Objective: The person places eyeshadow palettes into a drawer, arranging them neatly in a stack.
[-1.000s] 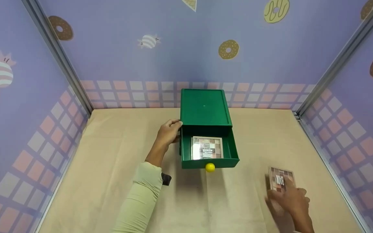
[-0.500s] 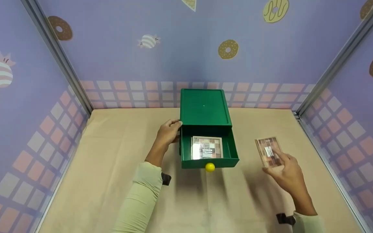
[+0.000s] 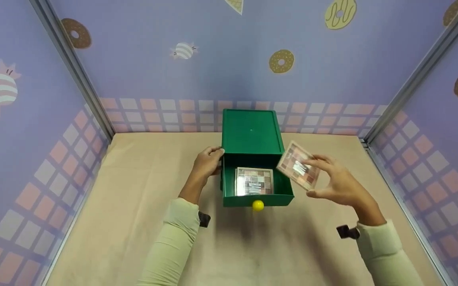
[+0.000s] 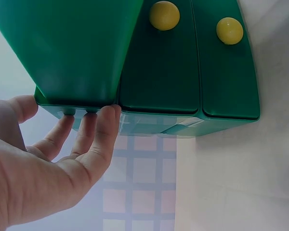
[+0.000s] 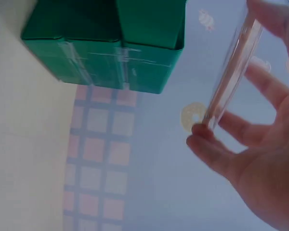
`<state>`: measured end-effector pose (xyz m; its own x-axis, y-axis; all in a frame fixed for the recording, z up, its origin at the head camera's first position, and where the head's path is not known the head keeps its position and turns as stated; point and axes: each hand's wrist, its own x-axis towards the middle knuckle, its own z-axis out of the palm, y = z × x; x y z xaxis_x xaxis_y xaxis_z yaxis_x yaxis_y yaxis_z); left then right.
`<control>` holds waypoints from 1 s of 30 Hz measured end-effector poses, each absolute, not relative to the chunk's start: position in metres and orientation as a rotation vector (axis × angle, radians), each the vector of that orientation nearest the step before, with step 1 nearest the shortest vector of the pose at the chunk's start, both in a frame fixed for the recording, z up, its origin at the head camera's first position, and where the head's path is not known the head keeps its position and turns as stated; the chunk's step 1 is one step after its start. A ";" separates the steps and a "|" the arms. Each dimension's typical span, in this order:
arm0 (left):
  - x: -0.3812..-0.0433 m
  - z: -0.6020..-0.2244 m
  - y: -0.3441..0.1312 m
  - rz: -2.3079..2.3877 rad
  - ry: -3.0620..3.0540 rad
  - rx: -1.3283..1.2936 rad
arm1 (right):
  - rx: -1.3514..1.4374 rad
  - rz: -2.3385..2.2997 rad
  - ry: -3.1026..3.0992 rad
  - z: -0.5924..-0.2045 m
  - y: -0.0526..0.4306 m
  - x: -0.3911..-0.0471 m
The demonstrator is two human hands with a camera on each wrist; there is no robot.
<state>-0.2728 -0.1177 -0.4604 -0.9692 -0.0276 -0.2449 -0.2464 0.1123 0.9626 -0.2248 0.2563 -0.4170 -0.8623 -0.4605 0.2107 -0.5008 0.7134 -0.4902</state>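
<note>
A green drawer cabinet (image 3: 250, 131) stands against the back wall, its top drawer (image 3: 282, 186) pulled out. Inside that drawer lies an eyeshadow palette (image 3: 254, 181) with a glossy clear lid. My left hand (image 3: 207, 163) grips the cabinet's left side near the top front corner; in the left wrist view its thumb and fingertips press at the edge. With my right hand (image 3: 338, 180) I pinch a second eyeshadow palette (image 3: 298, 165) by its edges. It is tilted, and its left corner overlaps the drawer's right wall in the head view. In the right wrist view this palette (image 5: 233, 72) appears edge-on.
Two lower drawers with yellow knobs (image 4: 164, 16) are closed. Another yellow knob (image 3: 258, 205) sits on the pulled-out drawer's front. A beige cloth (image 3: 153, 171) covers the table. Patterned purple walls (image 3: 229, 71) with metal corner posts (image 3: 70, 65) enclose the back and sides.
My right hand has lifted the second palette off the cloth at the lower right and carried it up and left to the drawer's right side. The left hand stays in place.
</note>
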 end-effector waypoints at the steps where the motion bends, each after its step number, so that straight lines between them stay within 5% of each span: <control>1: -0.273 -0.460 -0.118 1.972 2.209 -0.278 | 0.851 0.837 -2.854 -0.413 0.252 -0.228; 15: -0.273 -0.459 -0.118 1.992 2.191 -0.278 | 1.264 0.632 -3.002 -0.391 0.189 -0.252; 30: -0.274 -0.460 -0.118 2.000 2.184 -0.283 | 1.371 0.544 -3.074 -0.392 0.161 -0.257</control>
<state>-0.2737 -0.1181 -0.4600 -0.9682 -0.0268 -0.2488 -0.2502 0.0844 0.9645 -0.2568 0.1607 -0.3915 -0.6466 -0.7545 -0.1125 -0.6700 0.6323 -0.3890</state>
